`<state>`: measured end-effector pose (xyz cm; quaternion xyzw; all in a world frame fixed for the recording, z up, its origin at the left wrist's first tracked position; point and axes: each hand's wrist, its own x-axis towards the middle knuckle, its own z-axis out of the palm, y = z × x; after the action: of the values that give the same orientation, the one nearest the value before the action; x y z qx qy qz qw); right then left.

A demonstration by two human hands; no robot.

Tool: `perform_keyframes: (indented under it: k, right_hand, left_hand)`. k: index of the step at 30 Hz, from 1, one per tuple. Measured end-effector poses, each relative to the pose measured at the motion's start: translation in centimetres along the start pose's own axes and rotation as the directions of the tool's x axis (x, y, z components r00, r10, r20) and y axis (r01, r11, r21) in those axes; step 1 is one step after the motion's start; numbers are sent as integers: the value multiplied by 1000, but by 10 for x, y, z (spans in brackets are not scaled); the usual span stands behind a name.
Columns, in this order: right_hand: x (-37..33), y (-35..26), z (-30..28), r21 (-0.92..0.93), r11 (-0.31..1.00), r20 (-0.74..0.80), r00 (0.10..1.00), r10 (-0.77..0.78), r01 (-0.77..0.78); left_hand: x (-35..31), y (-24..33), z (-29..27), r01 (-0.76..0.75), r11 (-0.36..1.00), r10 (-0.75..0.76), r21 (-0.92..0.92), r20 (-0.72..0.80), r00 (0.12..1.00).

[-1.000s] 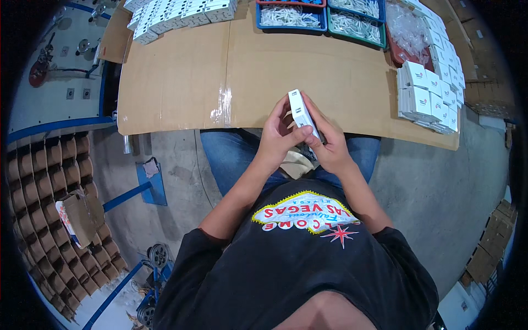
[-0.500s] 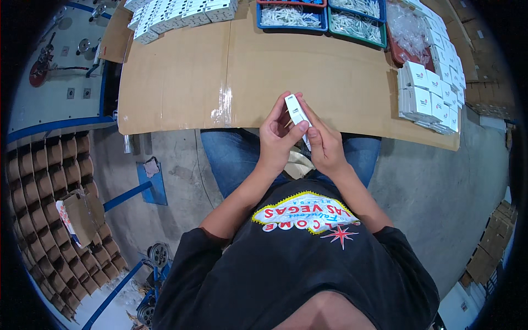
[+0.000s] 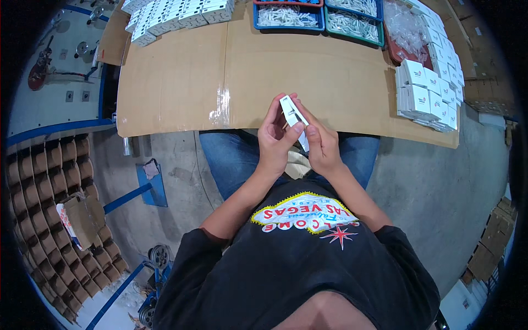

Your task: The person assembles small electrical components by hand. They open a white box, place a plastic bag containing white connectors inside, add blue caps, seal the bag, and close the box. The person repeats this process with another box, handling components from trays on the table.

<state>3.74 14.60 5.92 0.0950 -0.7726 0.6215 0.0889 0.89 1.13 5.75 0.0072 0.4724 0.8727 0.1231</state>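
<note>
A slim white plastic piece (image 3: 288, 109) is held between my two hands, tilted just past the near edge of the cardboard-covered table. A dark gap shows along its middle, and its lower end is partly covered by my thumbs. My left hand (image 3: 273, 140) is closed around its left side, thumb pressed on the face. My right hand (image 3: 323, 144) grips the other side, its thumb close to the left one. The fingers behind the piece are mostly hidden.
White square plates (image 3: 421, 99) stand stacked at the table's right. White blocks with dark holes (image 3: 181, 15) line the far left. Blue (image 3: 289, 16) and green bins (image 3: 352, 26) hold small white parts. Clear plastic bags (image 3: 406, 30) fill a red tray. Brown partitioned cardboard (image 3: 52, 203) lies left.
The white piece has turned slightly between my hands, and a wider dark gap now shows along it. Both hands keep their hold and have hardly shifted.
</note>
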Motion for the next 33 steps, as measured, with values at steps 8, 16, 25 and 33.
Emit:
perform_keyframes:
  k: [8,16,25,33]
  right_hand:
    - [4,3,0,204,979,81,996,-40,23]
    - [6,1,-8,-197,965,113,982,-150,170]
    - [5,6,-6,-257,944,52,979,-199,206]
    - [-1,17,-9,-270,937,118,973,-198,223]
  left_hand:
    - [5,1,-7,-172,974,164,149,67,984]
    - [4,16,6,296,922,-336,-250,-134,932]
    - [9,-5,-25,555,643,-569,-527,157,808]
    - [8,-15,-38,642,461,-603,-613,314,733]
